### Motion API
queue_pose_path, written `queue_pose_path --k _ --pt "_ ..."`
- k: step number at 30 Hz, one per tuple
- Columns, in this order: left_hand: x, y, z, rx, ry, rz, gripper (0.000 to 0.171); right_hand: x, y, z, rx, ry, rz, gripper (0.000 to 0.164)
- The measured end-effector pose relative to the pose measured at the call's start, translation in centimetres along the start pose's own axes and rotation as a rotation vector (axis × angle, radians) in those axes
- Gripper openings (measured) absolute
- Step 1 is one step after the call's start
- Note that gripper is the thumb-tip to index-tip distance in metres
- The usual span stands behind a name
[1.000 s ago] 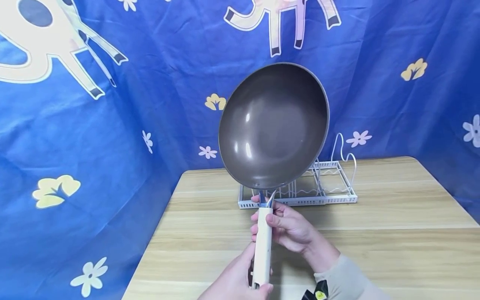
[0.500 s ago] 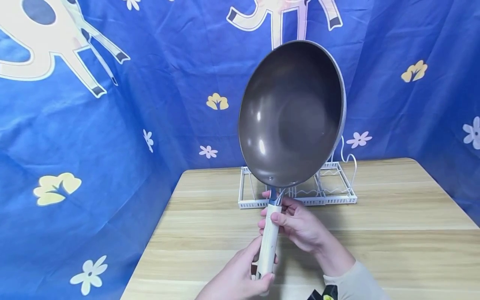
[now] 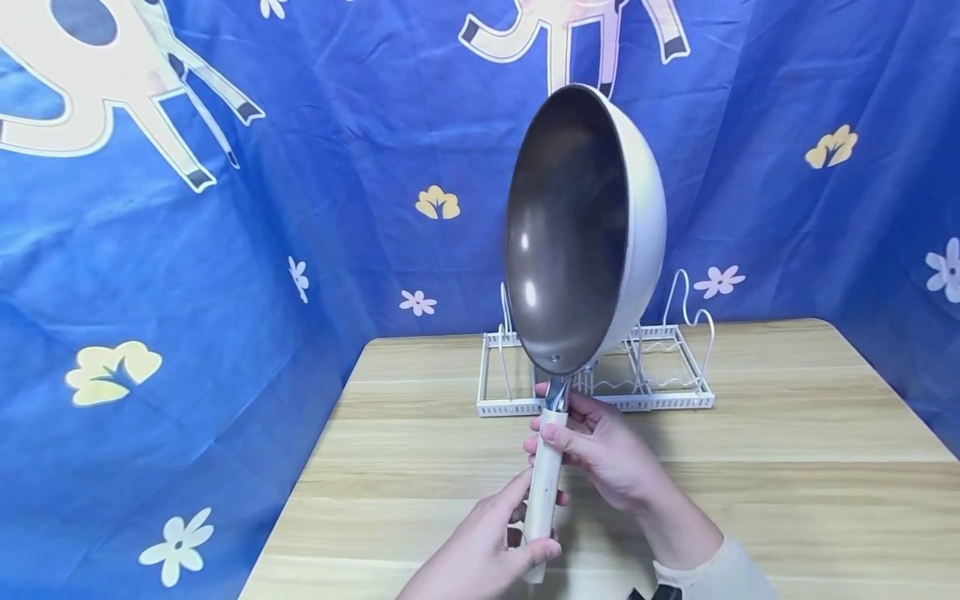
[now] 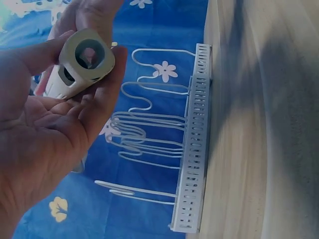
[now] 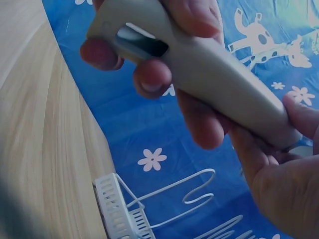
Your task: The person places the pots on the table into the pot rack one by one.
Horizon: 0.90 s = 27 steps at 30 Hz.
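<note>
A deep frying pan [image 3: 567,225] with a dark inside and a white outside is held up, its bowl above the handle and its opening facing left. My left hand [image 3: 480,542] grips the lower end of the cream handle [image 3: 543,492]. Higher up, near the metal neck, my right hand [image 3: 600,446] pinches the same handle between thumb and fingers. In the left wrist view the handle's hollow end [image 4: 89,57] sits between thumb and fingers. The right wrist view shows both hands around the handle [image 5: 229,84], with a slot near its end.
Behind the pan a white wire rack [image 3: 517,408] with upright curved dividers stands on the wooden table [image 3: 405,450], partly hidden by the pan and my right hand. A blue patterned cloth [image 3: 360,167] hangs around the table's back and left side.
The pan has turned about its handle, from its dark inside facing me to facing left, so its white outside shows. Pan and hands have shifted slightly right. Both hands keep their hold.
</note>
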<state>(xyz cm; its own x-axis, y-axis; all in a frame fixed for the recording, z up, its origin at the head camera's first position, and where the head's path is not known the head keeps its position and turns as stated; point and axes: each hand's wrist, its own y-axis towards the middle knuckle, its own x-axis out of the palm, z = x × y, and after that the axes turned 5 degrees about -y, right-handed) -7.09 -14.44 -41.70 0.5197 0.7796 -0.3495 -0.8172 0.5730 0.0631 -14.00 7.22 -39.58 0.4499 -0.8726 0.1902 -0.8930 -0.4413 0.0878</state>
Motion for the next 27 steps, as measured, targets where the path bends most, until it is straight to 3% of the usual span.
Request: queue_pose_path --k 5,13,27 --pt "-0.2 0.0 -0.6 -0.014 -0.081 -0.035 0.071 0.7 0.0 -0.1 0.002 -0.077 0.069 0.068" --pt "-1.1 -0.5 -1.6 -0.091 -0.263 -0.098 0.062 1.8 0.7 0.1 -0.011 -0.178 0.113 0.065" --pt "-2.2 -1.4 -3.2 -0.097 -0.497 -0.174 0.068 3.3 1.7 1.3 0.051 -0.139 0.127 0.061"
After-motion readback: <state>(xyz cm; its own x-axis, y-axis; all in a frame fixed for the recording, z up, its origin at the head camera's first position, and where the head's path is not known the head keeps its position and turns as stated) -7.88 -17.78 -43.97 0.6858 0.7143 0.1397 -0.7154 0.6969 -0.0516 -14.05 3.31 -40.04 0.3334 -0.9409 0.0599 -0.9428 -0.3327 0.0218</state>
